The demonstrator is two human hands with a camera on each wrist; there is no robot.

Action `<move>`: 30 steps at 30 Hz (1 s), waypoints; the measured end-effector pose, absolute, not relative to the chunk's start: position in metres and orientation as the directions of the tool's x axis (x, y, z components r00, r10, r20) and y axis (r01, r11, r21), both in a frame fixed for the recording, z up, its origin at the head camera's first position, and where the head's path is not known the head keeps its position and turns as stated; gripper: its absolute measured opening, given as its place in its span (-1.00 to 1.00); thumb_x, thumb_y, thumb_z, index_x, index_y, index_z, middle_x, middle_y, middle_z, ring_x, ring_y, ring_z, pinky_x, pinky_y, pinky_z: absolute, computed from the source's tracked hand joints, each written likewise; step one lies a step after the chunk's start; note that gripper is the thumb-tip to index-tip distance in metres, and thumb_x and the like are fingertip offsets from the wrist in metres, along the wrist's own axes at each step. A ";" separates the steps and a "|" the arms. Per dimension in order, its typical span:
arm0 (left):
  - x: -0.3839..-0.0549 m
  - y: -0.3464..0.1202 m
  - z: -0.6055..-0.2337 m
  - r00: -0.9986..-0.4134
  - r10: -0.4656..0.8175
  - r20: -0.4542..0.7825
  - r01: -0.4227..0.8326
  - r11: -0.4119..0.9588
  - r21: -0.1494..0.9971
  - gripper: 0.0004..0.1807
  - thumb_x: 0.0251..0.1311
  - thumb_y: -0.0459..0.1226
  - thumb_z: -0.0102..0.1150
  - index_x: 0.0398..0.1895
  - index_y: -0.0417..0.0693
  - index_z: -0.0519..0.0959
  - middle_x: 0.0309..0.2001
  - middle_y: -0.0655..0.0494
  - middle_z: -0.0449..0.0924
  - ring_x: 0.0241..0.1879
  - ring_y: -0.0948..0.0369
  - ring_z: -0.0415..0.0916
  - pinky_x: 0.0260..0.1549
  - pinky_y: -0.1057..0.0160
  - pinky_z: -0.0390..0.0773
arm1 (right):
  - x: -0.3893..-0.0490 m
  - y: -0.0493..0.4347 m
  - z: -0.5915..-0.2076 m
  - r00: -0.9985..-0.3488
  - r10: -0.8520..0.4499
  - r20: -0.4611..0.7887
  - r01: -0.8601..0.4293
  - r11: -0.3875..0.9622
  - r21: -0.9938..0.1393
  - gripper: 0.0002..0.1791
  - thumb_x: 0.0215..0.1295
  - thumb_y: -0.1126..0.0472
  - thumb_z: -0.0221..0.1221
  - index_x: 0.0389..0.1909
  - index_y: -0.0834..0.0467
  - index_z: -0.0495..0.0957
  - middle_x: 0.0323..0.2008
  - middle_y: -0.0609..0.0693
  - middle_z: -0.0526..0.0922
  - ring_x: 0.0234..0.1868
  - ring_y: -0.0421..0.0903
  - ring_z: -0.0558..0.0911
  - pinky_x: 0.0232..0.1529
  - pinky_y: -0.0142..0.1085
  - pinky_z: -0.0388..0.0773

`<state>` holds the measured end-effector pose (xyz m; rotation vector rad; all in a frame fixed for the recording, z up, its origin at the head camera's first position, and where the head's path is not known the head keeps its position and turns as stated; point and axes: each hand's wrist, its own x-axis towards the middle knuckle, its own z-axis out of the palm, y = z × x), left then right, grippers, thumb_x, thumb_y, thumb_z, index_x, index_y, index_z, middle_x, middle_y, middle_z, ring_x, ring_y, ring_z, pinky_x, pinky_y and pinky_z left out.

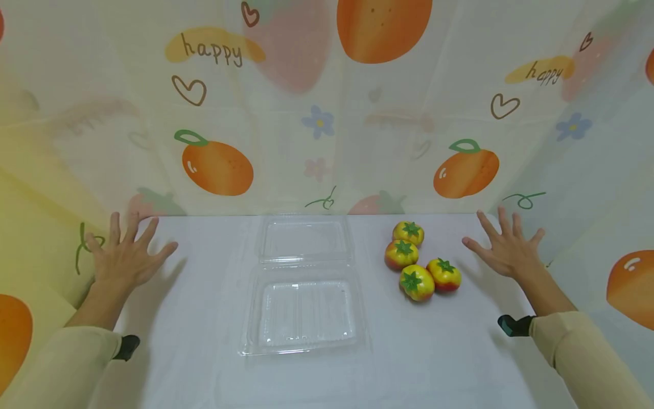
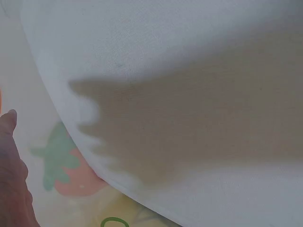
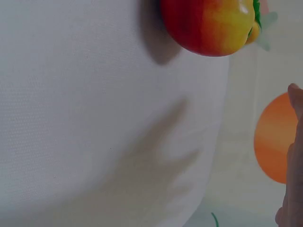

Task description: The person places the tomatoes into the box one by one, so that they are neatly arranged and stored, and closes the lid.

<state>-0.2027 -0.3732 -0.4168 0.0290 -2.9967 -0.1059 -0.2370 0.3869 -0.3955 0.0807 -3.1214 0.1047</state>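
In the head view my left hand (image 1: 124, 255) hovers over the table's left side, fingers spread, holding nothing. My right hand (image 1: 508, 247) is spread the same way above the right side, just right of several red-and-yellow fruits with green star-shaped leaves. They sit in a loose cluster: a back fruit (image 1: 408, 233), a left fruit (image 1: 401, 254), a front fruit (image 1: 416, 283) and a right fruit (image 1: 444, 275). A clear plastic clamshell box (image 1: 306, 346) lies unfolded mid-table, its lid (image 1: 305, 258) towards the back. In the right wrist view, one fruit (image 3: 208, 23) shows near the top.
A white cloth (image 1: 204, 363) covers the table. Behind it and along both sides hangs a curtain (image 1: 286, 153) printed with oranges, strawberries and hearts. Each hand casts a shadow on the cloth. Dark straps show at both sleeve cuffs.
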 end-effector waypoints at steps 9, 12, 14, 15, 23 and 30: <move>-0.198 -0.354 -0.408 -0.989 0.053 0.141 0.058 0.998 0.025 -0.12 0.37 0.35 -0.31 0.60 0.09 -0.02 0.59 -0.19 -0.35 0.52 -0.19 -0.63 0.18 -0.58 -0.49 | -0.230 0.380 -0.394 -0.997 -0.078 -0.027 -0.076 0.995 -0.058 0.06 0.30 -0.55 -0.27 0.60 -0.02 -0.31 0.52 0.41 -0.43 0.44 0.57 -0.29 0.07 0.61 -0.60; -0.197 -0.347 -0.405 -0.984 0.075 0.160 0.079 0.997 0.019 -0.13 0.37 0.34 -0.27 0.58 0.07 0.05 0.58 -0.19 -0.22 0.54 -0.17 -0.58 0.19 -0.58 -0.47 | -0.228 0.377 -0.394 -0.995 -0.095 -0.026 -0.094 0.995 -0.039 0.05 0.30 -0.55 -0.25 0.60 -0.03 -0.28 0.52 0.41 -0.39 0.44 0.56 -0.25 0.08 0.62 -0.57; -0.197 -0.342 -0.404 -0.980 0.091 0.176 0.095 0.995 0.014 -0.14 0.36 0.34 -0.24 0.57 0.08 0.09 0.57 -0.19 -0.14 0.54 -0.20 -0.48 0.19 -0.58 -0.45 | -0.226 0.375 -0.394 -0.994 -0.109 -0.022 -0.109 0.994 -0.025 0.04 0.30 -0.54 -0.25 0.60 -0.04 -0.27 0.52 0.41 -0.37 0.44 0.56 -0.21 0.08 0.63 -0.54; -0.197 -0.339 -0.403 -0.978 0.099 0.186 0.103 0.995 0.010 -0.14 0.35 0.34 -0.23 0.56 0.08 0.11 0.56 -0.19 -0.11 0.54 -0.21 -0.44 0.20 -0.58 -0.43 | -0.225 0.375 -0.394 -0.993 -0.116 -0.019 -0.116 0.993 -0.023 0.03 0.31 -0.53 -0.24 0.61 -0.04 -0.26 0.52 0.41 -0.35 0.44 0.56 -0.20 0.08 0.63 -0.53; -0.195 -0.314 -0.400 -0.949 0.197 0.245 0.198 0.980 -0.017 -0.18 0.34 0.30 -0.12 0.52 0.06 0.21 0.55 -0.20 -0.03 0.53 -0.22 -0.30 0.32 -0.40 -0.51 | -0.213 0.370 -0.391 -0.987 -0.148 -0.061 -0.143 0.986 -0.087 0.01 0.35 -0.47 -0.18 0.60 0.01 -0.26 0.50 0.48 -0.26 0.40 0.60 -0.06 0.12 0.65 -0.36; -0.189 -0.294 -0.398 -0.942 0.244 0.230 0.250 0.968 -0.001 -0.19 0.35 0.28 -0.12 0.55 0.12 0.16 0.58 -0.13 -0.08 0.55 -0.17 -0.34 0.26 -0.53 -0.37 | -0.204 0.365 -0.393 -0.966 -0.130 -0.224 -0.065 0.959 -0.274 0.06 0.34 -0.47 -0.15 0.60 0.05 -0.33 0.47 0.54 -0.20 0.37 0.63 -0.03 0.08 0.63 -0.05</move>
